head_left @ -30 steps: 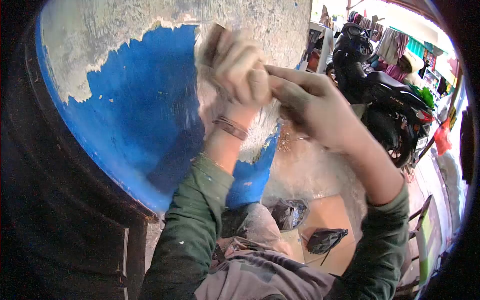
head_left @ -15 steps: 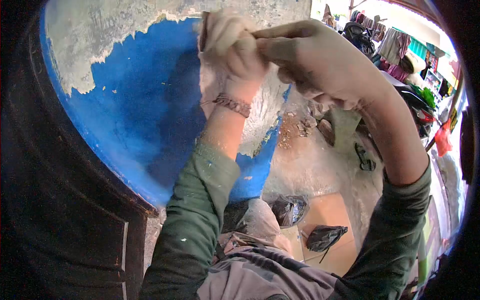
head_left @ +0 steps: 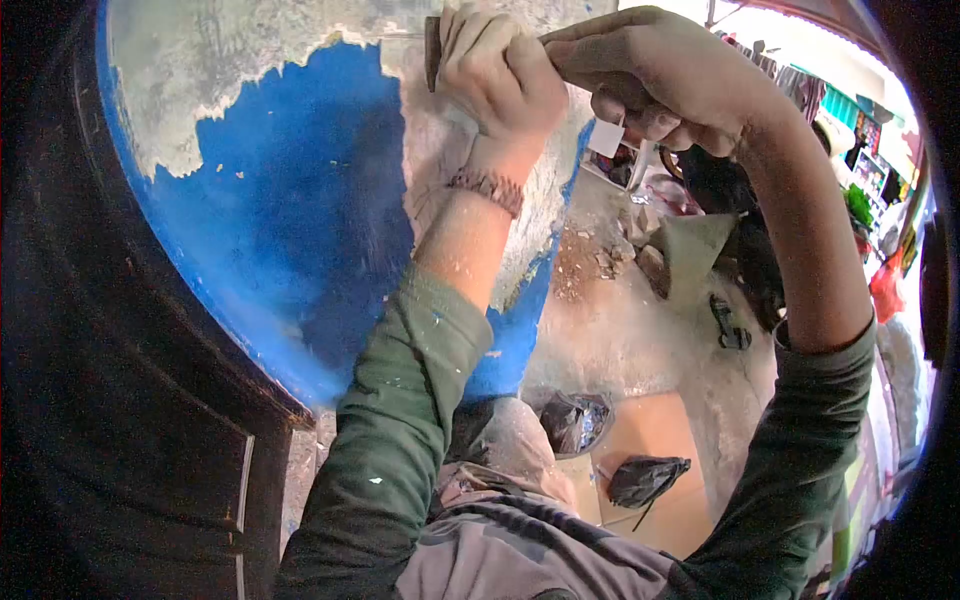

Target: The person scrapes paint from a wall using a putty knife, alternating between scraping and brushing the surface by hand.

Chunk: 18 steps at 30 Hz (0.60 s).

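Observation:
Both my hands are raised against a wall [head_left: 300, 200] whose blue paint is partly gone, with grey plaster bared around it. My left hand [head_left: 505, 75], a braided bracelet on its wrist, is closed around a flat tool whose thin brown edge [head_left: 432, 53] juts out on its left side, close to the bare plaster; its exact kind is hidden by the fingers. Just to the right, my right hand [head_left: 660, 75] has its fingers bent together, the tips meeting the back of my left hand. Whatever they pinch there is hidden.
A dark wooden door [head_left: 150, 420] stands at the left. Below lie black plastic bags [head_left: 648, 480], a cardboard sheet [head_left: 665, 425], a sandal [head_left: 729, 322] and paint chips [head_left: 590, 265]. Clothes and household things crowd the upper right.
Both hands have shifted right and slightly up across the view, the brown edge moving with them. The camera view has also shifted a little. The grips look the same.

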Each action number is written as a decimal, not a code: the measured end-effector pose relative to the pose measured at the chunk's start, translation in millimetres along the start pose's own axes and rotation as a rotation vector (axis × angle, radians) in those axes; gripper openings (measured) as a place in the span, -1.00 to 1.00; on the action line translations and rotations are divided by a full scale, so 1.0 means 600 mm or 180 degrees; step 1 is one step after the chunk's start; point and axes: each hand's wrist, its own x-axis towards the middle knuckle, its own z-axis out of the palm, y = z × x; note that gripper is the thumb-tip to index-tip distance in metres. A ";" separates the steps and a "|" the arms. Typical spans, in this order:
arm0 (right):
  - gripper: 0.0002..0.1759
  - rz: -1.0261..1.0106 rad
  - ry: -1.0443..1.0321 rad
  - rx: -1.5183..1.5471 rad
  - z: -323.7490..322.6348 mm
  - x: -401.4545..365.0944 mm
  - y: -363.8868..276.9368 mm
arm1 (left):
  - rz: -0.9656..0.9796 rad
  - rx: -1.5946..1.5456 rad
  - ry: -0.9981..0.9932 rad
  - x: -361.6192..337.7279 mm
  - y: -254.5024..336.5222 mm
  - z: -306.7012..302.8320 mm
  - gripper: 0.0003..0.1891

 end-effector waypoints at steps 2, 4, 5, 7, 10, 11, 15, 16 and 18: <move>-0.58 0.1373 -0.0276 0.1029 -0.017 0.008 -0.069 | 0.0100 0.0267 0.0068 0.015 -0.025 -0.019 -0.94; -0.60 0.1947 -0.0212 0.0246 -0.011 0.035 -0.134 | -0.1505 -0.0821 0.0039 0.002 -0.044 -0.017 -0.89; -0.60 0.1938 -0.0205 0.0253 -0.030 0.025 -0.131 | -0.1494 -0.0816 0.0034 0.003 -0.040 -0.015 -0.89; -0.55 0.2321 -0.0699 0.1655 -0.060 0.009 -0.109 | 0.0583 0.1625 0.0189 0.005 -0.024 -0.004 -0.90; -0.55 0.2230 -0.0215 0.0931 -0.032 0.024 -0.113 | 0.0710 0.0555 0.0475 0.038 -0.026 -0.007 -0.98; -0.57 0.2151 -0.0296 0.0916 -0.026 0.028 -0.107 | 0.1091 0.0778 0.0637 0.037 -0.028 -0.014 -0.98; -0.71 0.1238 0.0331 0.1270 0.011 0.007 -0.073 | 0.0330 0.0546 0.0209 0.028 -0.002 -0.023 -0.94; -0.69 0.1939 0.0160 0.1182 -0.009 0.001 -0.074 | 0.0824 0.0545 0.0887 0.008 -0.035 0.026 -0.95; -0.57 0.1592 0.0387 0.1374 0.012 0.004 -0.071 | 0.0392 -0.0070 0.0475 0.022 0.003 -0.011 -0.96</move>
